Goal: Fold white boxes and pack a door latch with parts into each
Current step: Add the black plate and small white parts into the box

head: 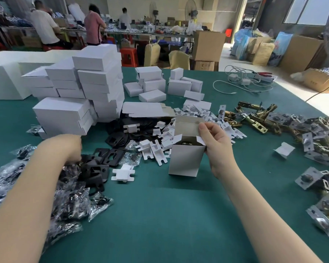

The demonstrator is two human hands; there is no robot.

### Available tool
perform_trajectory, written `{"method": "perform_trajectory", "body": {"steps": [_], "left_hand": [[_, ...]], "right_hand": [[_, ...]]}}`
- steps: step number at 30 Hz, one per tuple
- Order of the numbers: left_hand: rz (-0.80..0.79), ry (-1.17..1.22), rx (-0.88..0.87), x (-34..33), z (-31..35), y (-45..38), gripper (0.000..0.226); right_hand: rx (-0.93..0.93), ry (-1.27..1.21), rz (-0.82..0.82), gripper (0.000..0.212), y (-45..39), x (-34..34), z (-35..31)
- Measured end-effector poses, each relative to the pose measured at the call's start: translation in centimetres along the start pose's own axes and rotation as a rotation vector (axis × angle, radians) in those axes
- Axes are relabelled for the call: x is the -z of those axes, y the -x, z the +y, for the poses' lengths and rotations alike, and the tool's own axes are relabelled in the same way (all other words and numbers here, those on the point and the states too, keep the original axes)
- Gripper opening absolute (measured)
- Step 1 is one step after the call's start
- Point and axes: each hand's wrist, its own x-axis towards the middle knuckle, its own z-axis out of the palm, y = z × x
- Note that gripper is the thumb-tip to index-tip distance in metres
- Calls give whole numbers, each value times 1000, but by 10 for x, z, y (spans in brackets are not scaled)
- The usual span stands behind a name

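The small upright white cardboard box (184,158) stands on the green felt-covered tabletop (160,215), top flaps open, with a brass-coloured part showing inside. The right hand (217,143) is on its right side, the grip pinching the raised lid flap between thumb and fingers. Thin card like this should be light and easily creased, and top-heavy once metal is inside, so holding the walls low or by the flap fold looks safest.

Left of the box, the left hand (70,147) reaches into a heap of black metal strike plates (101,158) and clear plastic parts bags (74,204); its fingers are hidden, so I cannot tell its grip. White folded card inserts (156,150) lie just beside the box on the left. Right of it sprawl brass door latches (258,118), likely heavy and hard-edged. Behind it rise stacks of closed white boxes (80,92).
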Motion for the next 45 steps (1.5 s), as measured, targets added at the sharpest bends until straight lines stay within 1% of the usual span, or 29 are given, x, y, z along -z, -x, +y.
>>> {"method": "perform_trajectory", "body": {"steps": [2, 7, 10, 14, 15, 18, 21, 23, 26, 27, 28, 29, 30, 32, 33, 34, 35, 37, 39, 40, 41, 42, 43, 44, 45], "left_hand": [[-32, 15, 33, 2, -6, 5, 48], [-12, 172, 77, 6, -11, 9, 50], [-51, 262, 82, 9, -14, 6, 43], [-32, 311, 70, 9, -13, 7, 35], [-44, 355, 68, 7, -15, 6, 32], [-108, 470, 51, 8, -13, 13, 36], [-86, 433, 47, 12, -11, 20, 39], [-37, 376, 45, 16, -8, 24, 37], [29, 220, 61, 26, -4, 28, 31], [66, 207, 63, 29, -2, 30, 26], [119, 248, 63, 32, -1, 31, 21], [187, 324, 55, 35, 0, 32, 15], [288, 414, 28, 36, 0, 31, 12], [501, 612, -76, 36, 2, 32, 22], [563, 778, -156, 35, 7, 33, 25], [571, 1006, -236, 35, 13, 36, 25], [520, 1261, -297, 36, 22, 40, 24], [344, 1686, -346, 37, 42, 43, 25], [113, 1987, -370, 38, 60, 49, 24], [-14, 2097, -407, 38, 67, 52, 21], [-135, 2169, -466, 39, 74, 56, 18], [-220, 2186, -532, 38, 81, 61, 22], [-246, 2150, -588, 37, 90, 65, 28], [-208, 2071, -649, 36, 101, 70, 28], [-130, 1971, -716, 36, 112, 74, 22]], "right_hand": [[5, -5, 0, 13, 0, 0, 0], [11, -10, -10, 10, -1, -1, 0], [16, -16, -8, 9, -1, 0, 1], [17, -14, -6, 9, -2, 0, 1], [14, -14, -7, 9, -2, 0, 2], [9, -24, -4, 8, -2, 0, 2], [8, -30, -2, 7, -2, 0, 3], [15, -33, -5, 7, -2, 1, 3], [18, -29, -6, 7, -2, 1, 2], [17, -29, -5, 7, -2, 1, 2], [17, -30, -5, 7, -2, 1, 2], [18, -29, -5, 7, -2, 1, 2], [19, -28, -6, 8, -2, 1, 2], [20, -26, -11, 9, -2, 1, 1], [23, -27, -13, 10, -1, 1, 1], [27, -30, -15, 12, -1, 1, 1], [30, -33, -16, 13, -1, 1, 0], [31, -36, -17, 13, -1, 0, 0], [23, -36, -15, 12, -1, 0, -1], [21, -35, -13, 11, -1, -1, -1], [23, -35, -13, 11, -2, -1, -1], [25, -33, -15, 11, -2, -2, -1], [28, -33, -17, 10, -2, -2, -1], [33, -34, -18, 10, -2, -2, -1], [35, -36, -19, 10, -2, -2, -1]]}}
